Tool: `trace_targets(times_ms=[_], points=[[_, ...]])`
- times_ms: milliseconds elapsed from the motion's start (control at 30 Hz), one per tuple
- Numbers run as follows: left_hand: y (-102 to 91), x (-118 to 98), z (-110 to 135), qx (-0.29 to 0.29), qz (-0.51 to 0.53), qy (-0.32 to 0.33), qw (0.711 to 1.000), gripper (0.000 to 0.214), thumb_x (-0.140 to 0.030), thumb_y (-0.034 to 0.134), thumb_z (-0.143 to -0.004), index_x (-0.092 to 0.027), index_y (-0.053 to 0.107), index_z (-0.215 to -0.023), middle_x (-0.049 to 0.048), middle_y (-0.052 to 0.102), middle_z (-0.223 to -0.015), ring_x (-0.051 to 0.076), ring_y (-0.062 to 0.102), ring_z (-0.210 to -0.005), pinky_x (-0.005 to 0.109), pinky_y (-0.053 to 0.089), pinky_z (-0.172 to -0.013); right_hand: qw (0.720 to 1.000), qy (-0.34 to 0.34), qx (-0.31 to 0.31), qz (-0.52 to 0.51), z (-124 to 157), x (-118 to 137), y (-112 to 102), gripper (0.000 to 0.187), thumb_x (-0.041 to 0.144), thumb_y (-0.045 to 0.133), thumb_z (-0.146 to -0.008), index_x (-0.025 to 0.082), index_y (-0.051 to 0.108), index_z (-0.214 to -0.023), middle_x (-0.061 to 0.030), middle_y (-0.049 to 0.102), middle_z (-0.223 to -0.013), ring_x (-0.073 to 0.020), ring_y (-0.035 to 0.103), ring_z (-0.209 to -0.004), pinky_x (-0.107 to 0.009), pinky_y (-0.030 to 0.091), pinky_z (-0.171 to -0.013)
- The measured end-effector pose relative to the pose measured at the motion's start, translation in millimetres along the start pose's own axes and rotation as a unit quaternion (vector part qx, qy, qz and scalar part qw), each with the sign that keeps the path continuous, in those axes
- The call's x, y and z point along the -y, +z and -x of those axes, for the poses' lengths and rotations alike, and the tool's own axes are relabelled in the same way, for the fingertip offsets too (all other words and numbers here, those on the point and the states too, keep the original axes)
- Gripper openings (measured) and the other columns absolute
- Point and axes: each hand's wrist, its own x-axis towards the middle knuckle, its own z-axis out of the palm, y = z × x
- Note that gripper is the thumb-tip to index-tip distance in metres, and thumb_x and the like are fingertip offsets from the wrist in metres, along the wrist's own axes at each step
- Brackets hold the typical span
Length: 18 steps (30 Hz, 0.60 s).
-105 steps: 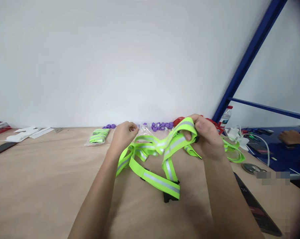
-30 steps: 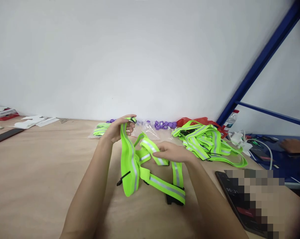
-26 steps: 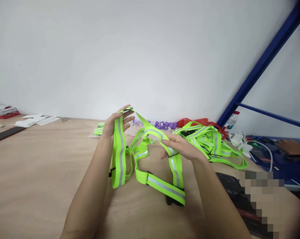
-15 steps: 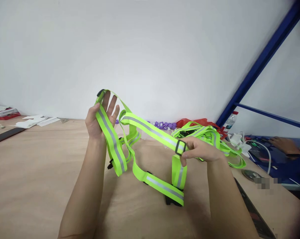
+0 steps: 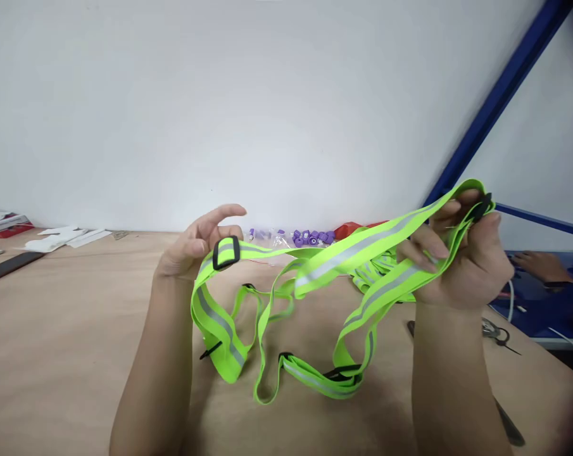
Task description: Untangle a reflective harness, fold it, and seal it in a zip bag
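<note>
A neon yellow-green reflective strap vest (image 5: 357,250) with grey stripes and black sliders hangs above the table between my hands. My left hand (image 5: 184,250) supports its left strap beside a black slider (image 5: 226,253); the index finger points out, and the other fingers curl at the strap, their grip partly hidden. My right hand (image 5: 466,266), raised at the right, has its fingers through the upper loop, with the thumb by another black slider (image 5: 482,208). The lower straps dangle in loose loops, with a black buckle (image 5: 343,372) at the bottom.
Behind the vest lie more green reflective straps (image 5: 378,269), small purple pieces (image 5: 313,237) and a red bag (image 5: 350,229). White papers (image 5: 61,239) are at the left. Another person's hand (image 5: 540,267) shows at the far right, below a blue metal frame (image 5: 499,101).
My right hand has moved up and right and now holds a loop, drawing the vest that way. My left hand is slightly lower, at a strap with a slider.
</note>
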Motion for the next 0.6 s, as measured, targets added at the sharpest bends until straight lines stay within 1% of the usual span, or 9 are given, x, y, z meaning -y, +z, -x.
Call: trace_targets(times_ms=[67,100,167,200,300,367,433,533,600], points=[[7.7,-2.7,-0.4,0.024,-0.047,-0.038,0.998,0.067,-0.034,0.091,-0.059,-0.019,0.068,-0.120,0.0022,0.065,-0.073,0.013,0.056,-0.050,0.023,0.045,-0.045,1.000,-0.011,-0.012,-0.020,0.3,2.6,0.9,0.018,0.048,0.054,-0.096,0.047,0.072,-0.098,0.0027,0.067,-0.119,-0.0213,0.056,-0.073,-0.037,0.035,-0.053],[11.3,-3.4,-1.2,0.033,-0.080,-0.055,0.995,0.064,-0.031,0.090,-0.061,-0.018,0.069,-0.121,0.0022,0.064,-0.072,0.013,0.058,-0.053,0.023,0.046,-0.047,0.999,-0.020,-0.020,-0.031,0.3,3.1,2.1,0.018,0.045,0.056,-0.095,0.046,0.074,-0.094,0.0066,0.064,-0.127,-0.0225,0.059,-0.085,-0.037,0.040,-0.057],[17.2,-3.5,-3.7,0.044,-0.161,-0.085,0.982,0.060,-0.025,0.086,-0.065,-0.019,0.070,-0.123,0.0010,0.061,-0.070,0.013,0.058,-0.057,0.022,0.046,-0.051,0.997,-0.041,-0.033,-0.051,0.4,3.1,6.3,0.018,0.041,0.059,-0.093,0.043,0.076,-0.089,0.0131,0.058,-0.138,-0.0231,0.059,-0.107,-0.036,0.049,-0.069],[19.2,-3.0,-5.0,0.044,-0.206,-0.099,0.973,0.058,-0.024,0.085,-0.068,-0.019,0.070,-0.124,0.0003,0.061,-0.071,0.013,0.057,-0.059,0.022,0.046,-0.052,0.996,-0.059,-0.042,-0.060,0.4,2.8,9.1,0.017,0.041,0.060,-0.091,0.041,0.077,-0.088,0.0143,0.057,-0.140,-0.0234,0.057,-0.116,-0.036,0.051,-0.076],[20.9,-0.4,-8.1,0.036,-0.314,-0.146,0.937,0.049,-0.025,0.080,-0.076,-0.023,0.071,-0.124,-0.0002,0.064,-0.076,0.012,0.057,-0.066,0.022,0.046,-0.059,0.990,-0.105,-0.064,-0.073,1.3,2.5,17.6,0.015,0.045,0.065,-0.083,0.039,0.078,-0.085,0.0124,0.061,-0.138,-0.0282,0.050,-0.131,-0.043,0.054,-0.088],[19.1,1.6,-9.0,0.041,-0.349,-0.166,0.921,0.030,-0.028,0.076,-0.081,-0.021,0.076,-0.110,0.0019,0.069,-0.082,0.013,0.060,-0.072,0.024,0.048,-0.064,0.989,-0.110,-0.063,-0.075,2.4,3.4,21.2,0.014,0.046,0.067,-0.080,0.039,0.079,-0.085,0.0123,0.062,-0.138,-0.0311,0.046,-0.137,-0.047,0.054,-0.092],[16.2,3.6,-9.1,0.039,-0.351,-0.158,0.922,0.015,-0.031,0.072,-0.087,-0.018,0.077,-0.093,0.0040,0.072,-0.086,0.015,0.063,-0.077,0.024,0.049,-0.069,0.990,-0.103,-0.055,-0.077,3.0,4.5,21.4,0.013,0.046,0.068,-0.081,0.039,0.078,-0.085,0.0129,0.060,-0.140,-0.0312,0.043,-0.140,-0.047,0.054,-0.095],[13.5,6.0,-8.4,0.003,-0.285,-0.094,0.954,0.018,-0.033,0.071,-0.089,-0.015,0.073,-0.085,0.0044,0.072,-0.083,0.013,0.064,-0.073,0.021,0.048,-0.066,0.992,-0.091,-0.037,-0.073,1.2,3.3,15.1,0.013,0.046,0.069,-0.080,0.037,0.078,-0.084,0.0098,0.062,-0.137,-0.0305,0.050,-0.133,-0.046,0.057,-0.089],[14.3,6.3,-7.8,-0.029,-0.202,-0.026,0.979,0.020,-0.034,0.074,-0.087,-0.015,0.070,-0.087,0.0051,0.072,-0.080,0.013,0.066,-0.071,0.020,0.050,-0.063,0.996,-0.068,-0.013,-0.047,-1.1,0.0,8.4,0.015,0.047,0.069,-0.080,0.035,0.077,-0.084,0.0035,0.069,-0.127,-0.0300,0.062,-0.115,-0.046,0.059,-0.080]])
